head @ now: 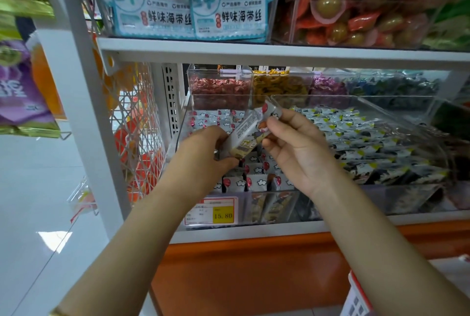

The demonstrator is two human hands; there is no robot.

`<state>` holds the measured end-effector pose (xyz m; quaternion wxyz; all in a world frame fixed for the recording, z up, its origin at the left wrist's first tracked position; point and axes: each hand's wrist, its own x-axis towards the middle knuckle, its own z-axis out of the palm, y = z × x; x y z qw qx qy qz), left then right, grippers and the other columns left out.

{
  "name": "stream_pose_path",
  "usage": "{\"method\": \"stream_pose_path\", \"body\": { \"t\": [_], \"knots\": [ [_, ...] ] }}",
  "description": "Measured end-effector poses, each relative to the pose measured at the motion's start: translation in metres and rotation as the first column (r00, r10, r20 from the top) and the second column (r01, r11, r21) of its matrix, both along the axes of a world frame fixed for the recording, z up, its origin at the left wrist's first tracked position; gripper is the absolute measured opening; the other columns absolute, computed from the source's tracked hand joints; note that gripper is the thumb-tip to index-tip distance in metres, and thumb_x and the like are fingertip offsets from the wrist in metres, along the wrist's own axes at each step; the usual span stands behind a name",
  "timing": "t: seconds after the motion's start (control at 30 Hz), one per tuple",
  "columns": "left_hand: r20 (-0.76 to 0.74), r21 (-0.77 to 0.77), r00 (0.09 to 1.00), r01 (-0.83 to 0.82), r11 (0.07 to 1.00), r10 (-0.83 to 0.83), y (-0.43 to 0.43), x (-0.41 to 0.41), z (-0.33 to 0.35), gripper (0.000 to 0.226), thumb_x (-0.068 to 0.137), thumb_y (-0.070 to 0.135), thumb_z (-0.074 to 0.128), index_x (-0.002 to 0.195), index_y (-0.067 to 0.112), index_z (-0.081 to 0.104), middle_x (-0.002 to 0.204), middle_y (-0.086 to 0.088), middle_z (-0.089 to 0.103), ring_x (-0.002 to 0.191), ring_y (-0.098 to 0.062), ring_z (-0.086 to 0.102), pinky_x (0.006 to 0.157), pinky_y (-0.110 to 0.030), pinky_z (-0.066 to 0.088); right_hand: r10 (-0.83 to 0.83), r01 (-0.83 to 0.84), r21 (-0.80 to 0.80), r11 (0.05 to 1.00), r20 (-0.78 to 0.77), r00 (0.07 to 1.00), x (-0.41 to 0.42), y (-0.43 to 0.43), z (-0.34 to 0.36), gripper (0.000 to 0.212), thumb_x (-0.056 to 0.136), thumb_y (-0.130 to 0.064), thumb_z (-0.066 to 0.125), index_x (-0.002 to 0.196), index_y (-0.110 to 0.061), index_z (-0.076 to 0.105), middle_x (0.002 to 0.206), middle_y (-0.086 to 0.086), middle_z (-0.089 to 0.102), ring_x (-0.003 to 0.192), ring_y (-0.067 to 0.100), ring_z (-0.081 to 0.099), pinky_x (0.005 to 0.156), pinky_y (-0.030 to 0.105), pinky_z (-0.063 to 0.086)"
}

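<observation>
Hands: both up at the lower shelf, meeting on one packet.
Left hand: back toward the camera, fingers curled round the packet's lower end, thumb under it.
Right hand: palm side partly showing, thumb and fingertips pinching the packet's right edge near its middle; other fingers loosely bent.
Packet: long, narrow, clear-ended wrapper, white with dark print and a red spot. Tilted, top end pointing up and right. Held in the air over the left bin, not touching its contents.
Left bin: clear plastic, on the lower shelf. Filled with small packs, white with cloud marks and red spots, standing in rows.
Price tag: on the left bin's front, yellow panel reading 15.80.
Right bin: clear, just beside the left one, heaped with dark packs with white and yellow corners.
Back row: four clear boxes behind the bins, with red sweets, yellow ones, purple ones, blue ones.
Upper shelf: white board above the hands. Two pale blue seaweed bags upright on it; to their right a clear box of red and olive snacks.
Mesh panel: white wire, on the rack's left end, orange packs behind it.
Far left: purple bags hanging.
Base: orange, below the shelf.
Floor: pale, glossy tile.
</observation>
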<state>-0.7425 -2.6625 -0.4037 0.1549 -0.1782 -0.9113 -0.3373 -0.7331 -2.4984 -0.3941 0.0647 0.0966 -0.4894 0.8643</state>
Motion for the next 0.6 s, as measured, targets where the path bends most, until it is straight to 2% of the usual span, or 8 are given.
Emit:
{"method": "stream_pose_path", "body": {
  "t": [0.07, 0.13, 0.2, 0.27, 0.33, 0.4, 0.47, 0.6],
  "knots": [
    [0.003, 0.001, 1.0, 0.006, 1.0, -0.006, 0.001, 0.001, 0.001, 0.035, 0.083, 0.027, 0.068, 0.116, 0.018, 0.056, 0.109, 0.003, 0.059, 0.074, -0.004, 0.05, 0.057, -0.012, 0.036, -0.019, 0.02, 0.033, 0.999, -0.041, 0.999, 0.001, -0.003, 0.0, 0.017, 0.076, 0.001, 0.061, 0.089, -0.009, 0.063, 0.074, -0.001, 0.069, 0.064, 0.007, 0.063, 0.054, 0.018, 0.05],
    [0.017, 0.034, 1.0, 0.022, 0.999, -0.023, 0.002, 0.002, 0.005, 0.049, 0.083, 0.032, 0.066, 0.129, 0.021, 0.051, 0.121, 0.003, 0.056, 0.087, -0.013, 0.056, 0.068, -0.02, 0.045, -0.07, 0.079, 0.104, 0.991, -0.094, 0.993, 0.001, -0.005, -0.001, 0.018, 0.081, 0.007, 0.059, 0.089, -0.009, 0.062, 0.074, -0.003, 0.069, 0.066, 0.007, 0.064, 0.055, 0.018, 0.05],
    [0.037, 0.138, 0.996, 0.074, 0.988, -0.079, 0.003, 0.006, 0.012, 0.054, 0.084, 0.036, 0.064, 0.133, 0.024, 0.047, 0.123, 0.006, 0.055, 0.094, -0.012, 0.06, 0.077, -0.025, 0.051, -0.101, 0.126, 0.168, 0.978, -0.149, 0.984, 0.003, -0.007, -0.001, 0.018, 0.083, 0.007, 0.059, 0.089, -0.01, 0.062, 0.075, -0.003, 0.07, 0.069, 0.008, 0.065, 0.057, 0.019, 0.05],
    [0.065, 0.318, 0.983, 0.142, 0.937, -0.171, 0.005, 0.011, 0.02, 0.042, 0.085, 0.036, 0.061, 0.126, 0.029, 0.052, 0.112, 0.013, 0.059, 0.081, -0.003, 0.063, 0.066, -0.017, 0.053, -0.102, 0.143, 0.218, 0.965, -0.192, 0.976, 0.004, -0.009, 0.0, 0.017, 0.083, 0.005, 0.06, 0.088, -0.012, 0.063, 0.076, -0.004, 0.07, 0.072, 0.009, 0.065, 0.059, 0.02, 0.051],
    [0.053, 0.46, 0.975, 0.169, 0.872, -0.217, 0.006, 0.016, 0.025, 0.025, 0.087, 0.032, 0.059, 0.112, 0.029, 0.059, 0.093, 0.016, 0.063, 0.066, 0.001, 0.062, 0.057, -0.017, 0.053, -0.087, 0.139, 0.239, 0.961, -0.217, 0.972, 0.005, -0.012, 0.0, 0.017, 0.084, 0.003, 0.06, 0.086, -0.014, 0.064, 0.077, -0.004, 0.07, 0.073, 0.009, 0.065, 0.06, 0.021, 0.051],
    [0.002, 0.492, 0.981, 0.169, 0.854, -0.195, 0.007, 0.018, 0.027, 0.019, 0.088, 0.028, 0.058, 0.105, 0.023, 0.064, 0.079, 0.009, 0.065, 0.06, -0.005, 0.061, 0.056, -0.026, 0.056, -0.068, 0.12, 0.232, 0.965, -0.221, 0.973, 0.006, -0.014, -0.001, 0.016, 0.085, 0.001, 0.059, 0.085, -0.014, 0.064, 0.077, -0.004, 0.069, 0.073, 0.009, 0.063, 0.06, 0.021, 0.051],
    [-0.026, 0.514, 0.98, 0.181, 0.838, -0.196, 0.007, 0.02, 0.029, 0.014, 0.089, 0.022, 0.058, 0.101, 0.02, 0.064, 0.075, 0.005, 0.066, 0.061, -0.014, 0.061, 0.058, -0.033, 0.057, -0.055, 0.103, 0.22, 0.97, -0.214, 0.975, 0.007, -0.016, -0.001, 0.014, 0.086, 0.0, 0.058, 0.085, -0.013, 0.063, 0.079, -0.001, 0.066, 0.072, 0.01, 0.061, 0.059, 0.021, 0.051],
    [-0.053, 0.55, 0.972, 0.219, 0.806, -0.229, 0.007, 0.02, 0.028, 0.015, 0.092, 0.011, 0.053, 0.096, 0.023, 0.061, 0.081, 0.0, 0.064, 0.067, -0.013, 0.061, 0.06, -0.028, 0.057, -0.041, 0.082, 0.191, 0.978, -0.209, 0.977, 0.007, -0.018, 0.0, 0.014, 0.087, 0.001, 0.056, 0.084, -0.012, 0.059, 0.076, -0.001, 0.06, 0.069, 0.011, 0.056, 0.058, 0.021, 0.049]
  ]
}}
